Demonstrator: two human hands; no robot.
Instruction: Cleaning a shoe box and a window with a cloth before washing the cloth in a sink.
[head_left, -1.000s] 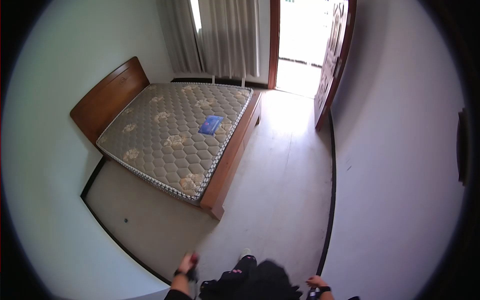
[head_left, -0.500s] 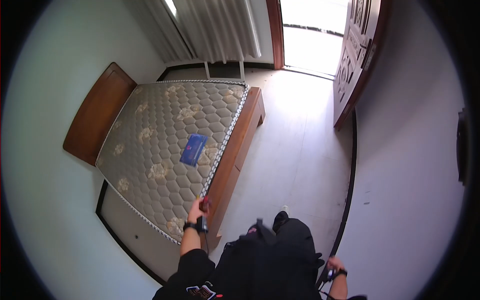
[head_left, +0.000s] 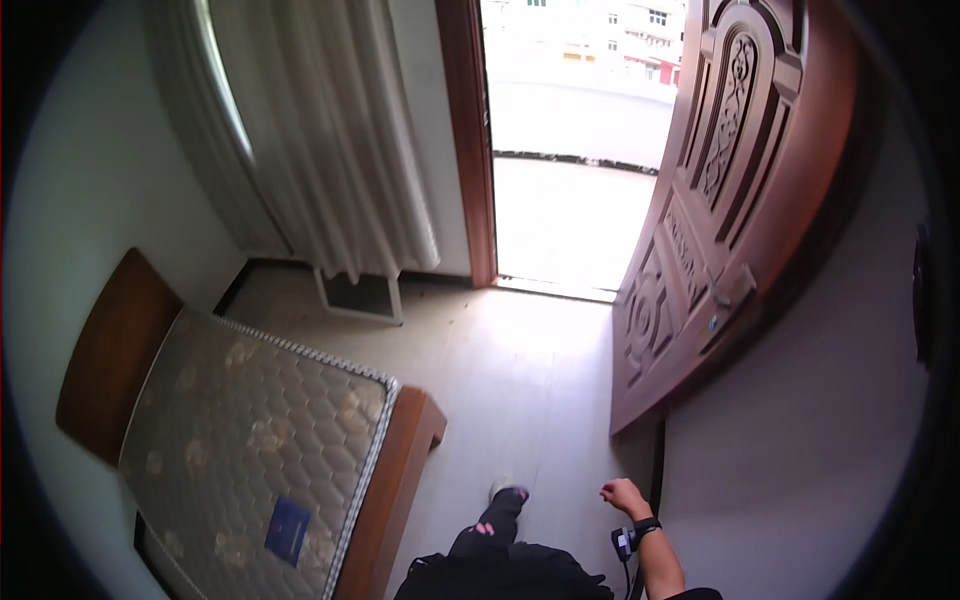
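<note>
My right hand [head_left: 624, 496] is raised over the floor, just left of the door's lower edge. Its fingers are curled in, and nothing shows between them. Around that wrist is a black strap with a small boxy device [head_left: 624, 543] and a cable. My left hand is out of view. A wooden door [head_left: 690, 250] with carved panels stands open ahead on the right; its metal handle [head_left: 733, 290] is well beyond my right hand. On the bed's patterned mattress [head_left: 215, 400] lies a flat blue packet [head_left: 288, 530].
The wooden bed frame [head_left: 385, 490] runs along my left, with a headboard [head_left: 115, 355] by the wall. Grey curtains [head_left: 320, 130] hang over a white-framed panel [head_left: 362, 298]. Pale floor [head_left: 510, 380] leads to a bright doorway. A wall stands close on the right.
I have moved forward, nearer the door and curtains. My left hand, holding a small red thing by the bed, has left the view. My right hand has risen and come forward.
</note>
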